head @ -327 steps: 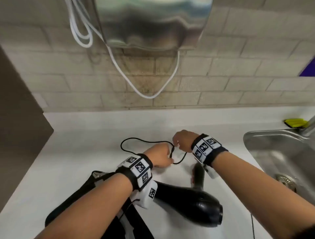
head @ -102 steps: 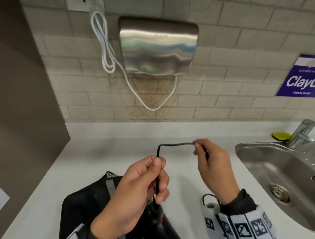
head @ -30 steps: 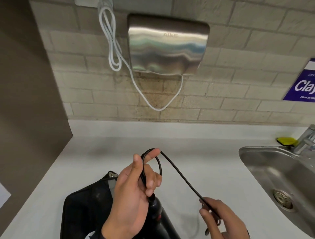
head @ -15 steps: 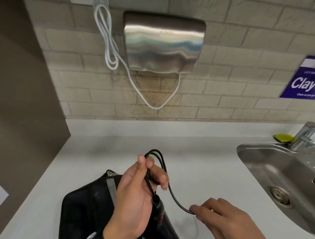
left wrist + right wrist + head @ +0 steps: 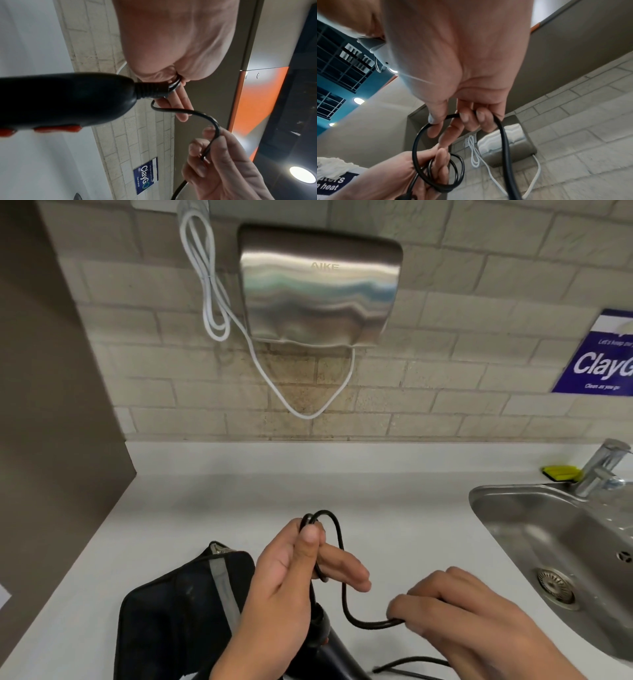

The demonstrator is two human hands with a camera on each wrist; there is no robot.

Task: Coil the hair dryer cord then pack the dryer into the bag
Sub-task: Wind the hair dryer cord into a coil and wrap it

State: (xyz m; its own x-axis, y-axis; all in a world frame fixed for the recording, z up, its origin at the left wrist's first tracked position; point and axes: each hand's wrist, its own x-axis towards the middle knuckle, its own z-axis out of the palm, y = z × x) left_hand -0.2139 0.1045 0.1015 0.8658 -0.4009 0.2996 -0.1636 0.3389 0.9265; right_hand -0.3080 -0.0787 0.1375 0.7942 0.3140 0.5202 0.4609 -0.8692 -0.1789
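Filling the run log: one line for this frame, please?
phase: coiling cord | left hand: pinches cord loops by dryer handle | right hand: grips cord slack | bag: on counter, dryer not in

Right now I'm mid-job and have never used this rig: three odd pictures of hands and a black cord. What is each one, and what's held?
There is no machine here: a person works with bare hands and wears three cameras. The wide picture comes from the head, looking down at a white counter. The other two come from cameras on each wrist, looking along the hand, so walls and ceiling appear tilted.

In the head view the left hand holds small loops of the black cord just above the hair dryer. The right hand pinches the cord further along, ready to feed another loop. The left wrist view shows the dryer's handle with red buttons. The right wrist view shows the loops gathered so far.

A black bag lies on the counter under the left hand, and a steel sink sits to the right.
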